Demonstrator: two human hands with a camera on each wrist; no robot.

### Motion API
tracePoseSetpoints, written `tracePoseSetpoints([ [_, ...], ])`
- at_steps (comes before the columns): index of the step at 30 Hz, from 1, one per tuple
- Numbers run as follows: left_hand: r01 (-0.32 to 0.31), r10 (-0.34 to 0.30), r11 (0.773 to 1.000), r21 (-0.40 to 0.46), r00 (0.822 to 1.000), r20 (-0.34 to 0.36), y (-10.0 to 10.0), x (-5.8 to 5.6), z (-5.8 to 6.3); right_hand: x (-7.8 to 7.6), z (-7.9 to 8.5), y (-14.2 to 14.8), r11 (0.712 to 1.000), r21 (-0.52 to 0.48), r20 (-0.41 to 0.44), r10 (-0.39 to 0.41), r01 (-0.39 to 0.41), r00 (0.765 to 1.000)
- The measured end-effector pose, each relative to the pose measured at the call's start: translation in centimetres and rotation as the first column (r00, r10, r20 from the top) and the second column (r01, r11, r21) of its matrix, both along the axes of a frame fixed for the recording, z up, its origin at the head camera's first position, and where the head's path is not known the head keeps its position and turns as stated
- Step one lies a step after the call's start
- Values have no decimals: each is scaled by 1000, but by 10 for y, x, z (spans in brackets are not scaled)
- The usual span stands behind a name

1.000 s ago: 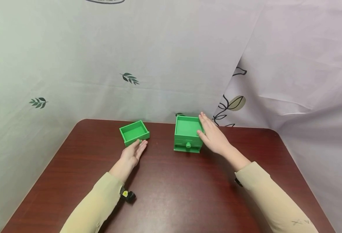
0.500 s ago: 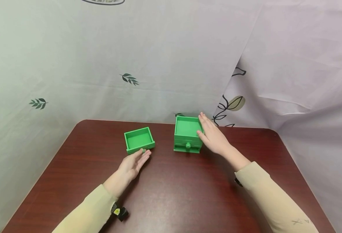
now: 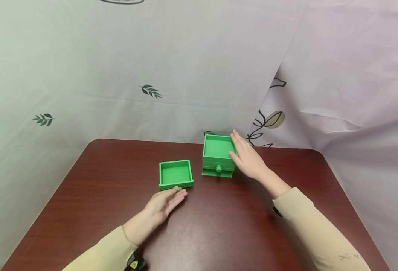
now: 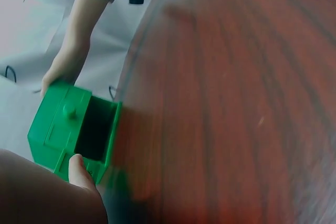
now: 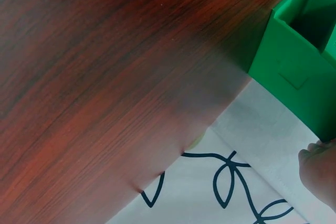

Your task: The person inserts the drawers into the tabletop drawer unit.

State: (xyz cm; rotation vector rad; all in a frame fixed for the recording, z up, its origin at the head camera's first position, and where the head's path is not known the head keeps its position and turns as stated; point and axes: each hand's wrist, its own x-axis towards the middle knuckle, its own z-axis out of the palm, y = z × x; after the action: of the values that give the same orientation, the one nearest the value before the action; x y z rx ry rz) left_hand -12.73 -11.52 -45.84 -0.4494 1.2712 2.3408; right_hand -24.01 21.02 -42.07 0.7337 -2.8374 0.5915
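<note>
A small green drawer (image 3: 176,174) lies on the table, its open top up and its front knob towards me. My left hand (image 3: 159,208) pinches that knob between thumb and fingers. Just right of it stands a green mini cabinet (image 3: 210,164), with a round knob on its upper front and an uncovered slot at the bottom. The dark slot shows well in the left wrist view, on the cabinet (image 4: 56,121). My right hand (image 3: 250,161) rests along the cabinet's right side with straight fingers, the thumb near its top front edge.
The dark red wooden table (image 3: 239,233) has rounded far corners. Behind it hangs a pale cloth (image 3: 185,67) with printed leaves, close to the cabinet's back. Both wrists wear small black cameras.
My left hand has drawn the drawer nearer and to the right, and turned it so its front faces me more squarely. The right hand and the cabinet have stayed put.
</note>
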Motion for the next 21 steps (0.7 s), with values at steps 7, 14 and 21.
tracePoseSetpoints([
  [7,52,-52,999,-2,999,3,14,6,-5,-1,-1,0,1000,1,4,0,0,1000],
  [14,93,-93,996,-13,996,14,25,13,-8,-2,-1,-1,1000,0,1,0,0,1000],
  [21,124,-124,992,-20,992,9,35,21,-10,-1,0,0,1000,2,10,-5,5,1000],
])
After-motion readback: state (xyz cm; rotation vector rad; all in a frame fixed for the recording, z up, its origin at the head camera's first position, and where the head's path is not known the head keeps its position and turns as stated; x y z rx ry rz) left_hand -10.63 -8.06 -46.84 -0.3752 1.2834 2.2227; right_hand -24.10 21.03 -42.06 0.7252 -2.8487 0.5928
